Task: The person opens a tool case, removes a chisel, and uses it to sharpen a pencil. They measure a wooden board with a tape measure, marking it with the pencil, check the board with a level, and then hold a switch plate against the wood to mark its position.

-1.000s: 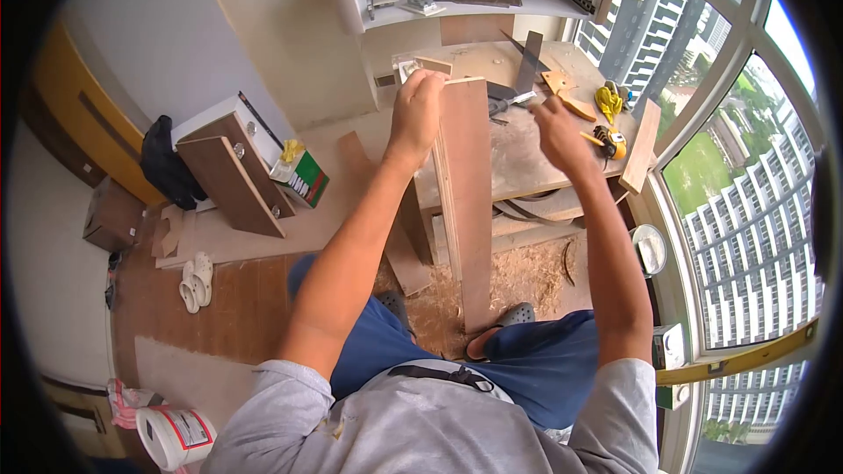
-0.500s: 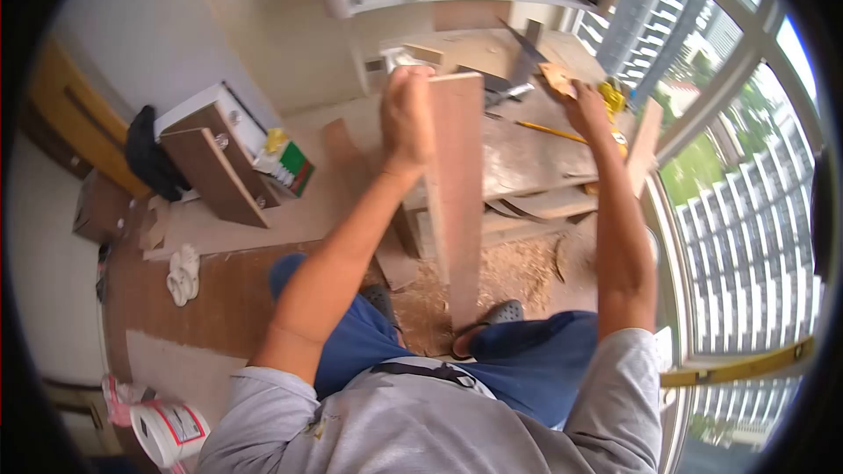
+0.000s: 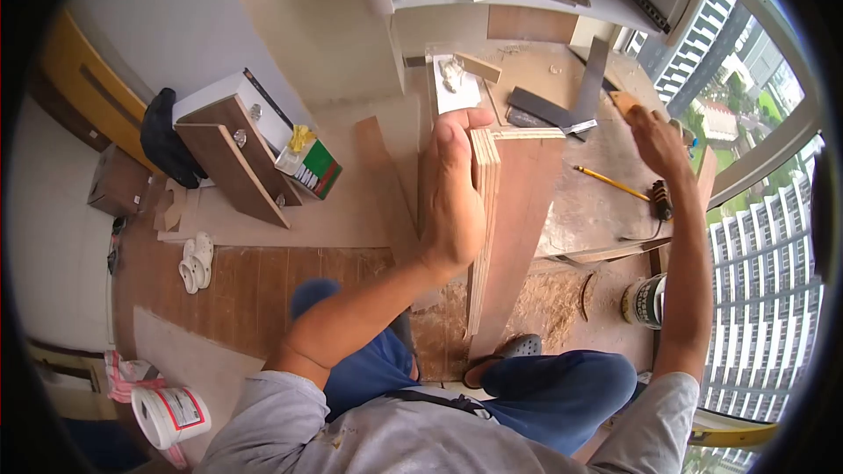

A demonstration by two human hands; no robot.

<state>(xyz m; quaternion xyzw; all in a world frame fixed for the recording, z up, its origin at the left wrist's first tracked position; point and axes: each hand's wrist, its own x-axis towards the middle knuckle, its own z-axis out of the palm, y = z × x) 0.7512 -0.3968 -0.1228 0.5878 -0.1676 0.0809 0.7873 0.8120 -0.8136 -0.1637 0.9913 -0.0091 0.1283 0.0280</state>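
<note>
My left hand [image 3: 457,197] is closed on the edge of an upright plywood board [image 3: 522,219], with thumb and finger at its top end. Its layered edges face me, and its lower end reaches down near my right foot. Out over the far right of the workbench [image 3: 571,228], my right hand [image 3: 659,142] has its fingers around the wooden handle of a handsaw [image 3: 625,105]. The saw's dark blade points away and to the left, partly behind a dark grey strip [image 3: 594,70]. A yellow pencil [image 3: 610,183] lies nearer me on the bench.
Wood shavings [image 3: 562,303] cover the floor under the bench, beside a paint can [image 3: 644,302]. Left stand cabinet panels [image 3: 230,171] and a green box [image 3: 312,167]. White clogs [image 3: 197,262] and a white bucket [image 3: 171,417] are on the floor. Windows line the right.
My view has shifted, so the bench and room sit lower in it. The board has turned, showing its layered edge. My right hand is still at the saw handle.
</note>
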